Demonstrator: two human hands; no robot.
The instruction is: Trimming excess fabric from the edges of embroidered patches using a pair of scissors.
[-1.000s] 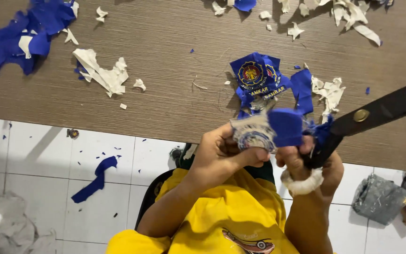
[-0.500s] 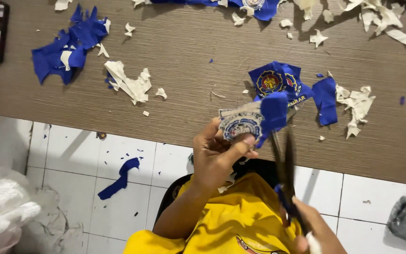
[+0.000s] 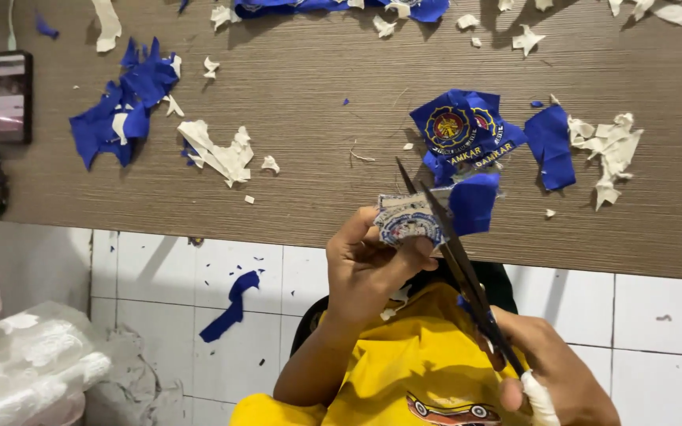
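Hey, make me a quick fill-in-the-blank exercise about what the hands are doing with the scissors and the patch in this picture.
1. The right hand holds a pair of ____ whose blades meet the embroidered patch.
2. The left hand pinches the patch, whose loose fabric edge is ____ in colour.
3. The phone lies on the ____, near its left end.

Missing words: scissors; blue; table

A round blue-and-white embroidered patch (image 3: 408, 221) with a plain blue flap. Black scissors (image 3: 455, 256). Blue badges (image 3: 461, 130) with yellow-and-red emblems. Grey-brown woodgrain table (image 3: 317, 95) strewn with blue scraps (image 3: 124, 106) and cream scraps (image 3: 219, 151). Yellow shirt (image 3: 412, 371), possibly printed.
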